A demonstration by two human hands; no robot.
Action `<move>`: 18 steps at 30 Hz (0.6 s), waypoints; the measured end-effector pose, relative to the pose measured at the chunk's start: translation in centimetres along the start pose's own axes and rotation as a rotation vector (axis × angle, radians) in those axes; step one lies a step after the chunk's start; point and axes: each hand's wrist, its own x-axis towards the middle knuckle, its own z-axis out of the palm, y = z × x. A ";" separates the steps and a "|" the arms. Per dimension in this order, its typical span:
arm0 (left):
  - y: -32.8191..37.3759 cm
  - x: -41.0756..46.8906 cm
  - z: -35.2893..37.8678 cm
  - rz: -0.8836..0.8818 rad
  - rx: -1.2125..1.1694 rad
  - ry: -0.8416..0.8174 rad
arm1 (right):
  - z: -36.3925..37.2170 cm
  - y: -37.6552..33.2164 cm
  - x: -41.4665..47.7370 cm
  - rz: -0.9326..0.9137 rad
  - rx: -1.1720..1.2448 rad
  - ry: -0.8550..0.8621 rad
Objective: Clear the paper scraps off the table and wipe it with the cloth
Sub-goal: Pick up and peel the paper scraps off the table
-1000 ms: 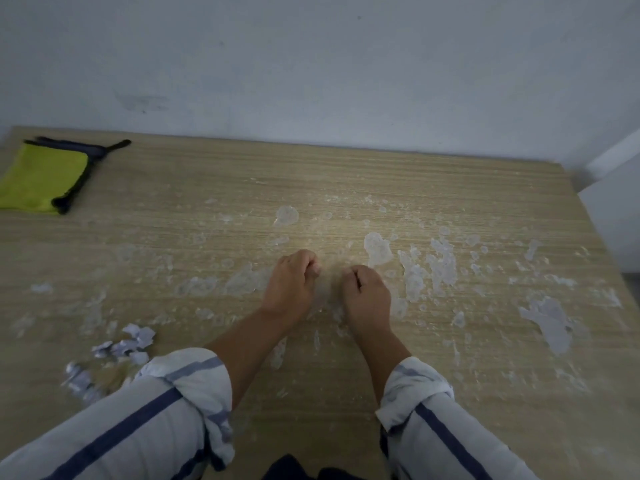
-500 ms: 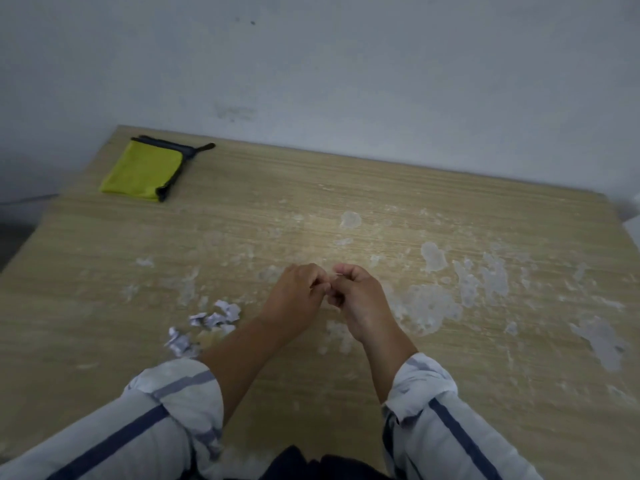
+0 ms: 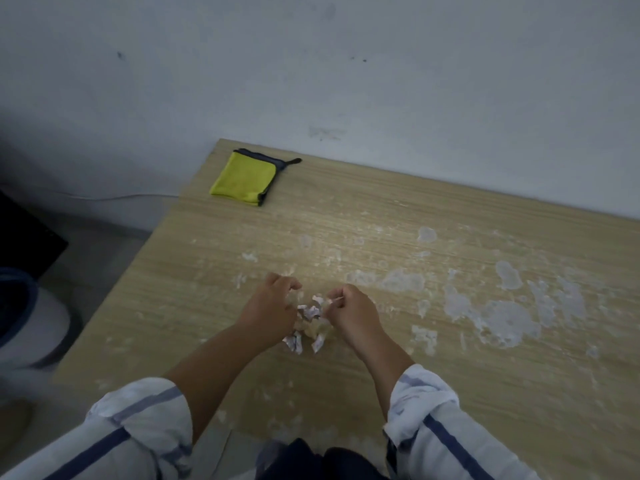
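Observation:
Both of my hands hover over a small heap of white paper scraps [image 3: 308, 323] near the left front of the wooden table [image 3: 450, 393]. My left hand [image 3: 272, 308] is curled at the heap's left side, fingers bent over the scraps. My right hand [image 3: 353, 311] is on the heap's right and pinches a thin scrap between thumb and fingertips. A folded yellow cloth [image 3: 244, 181] with a dark edge lies at the table's far left corner, well away from both hands.
Pale stuck-on paper residue patches [image 3: 498, 313] cover the table's middle and right. A grey wall [image 3: 346, 81] runs behind the table. Left of the table is floor, with a white and blue round object [image 3: 24, 317] and a dark object [image 3: 24, 233].
The view has swung left. Both hands have moved from the residue in the table's middle over to the scrap heap, and they now sit on either side of it.

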 end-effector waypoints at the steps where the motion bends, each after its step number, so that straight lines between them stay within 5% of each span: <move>1: -0.8 -0.2 -0.1 -0.008 0.033 -0.043 | 0.6 -0.1 -0.2 -0.017 -0.044 -0.011; 8: -2.0 -1.6 1.2 -0.019 -0.009 -0.198 | 2.7 -0.6 -0.9 0.013 -0.182 -0.005; 18: -1.1 -1.9 2.7 -0.052 0.029 -0.150 | 4.1 -0.3 -1.0 -0.073 -0.352 0.029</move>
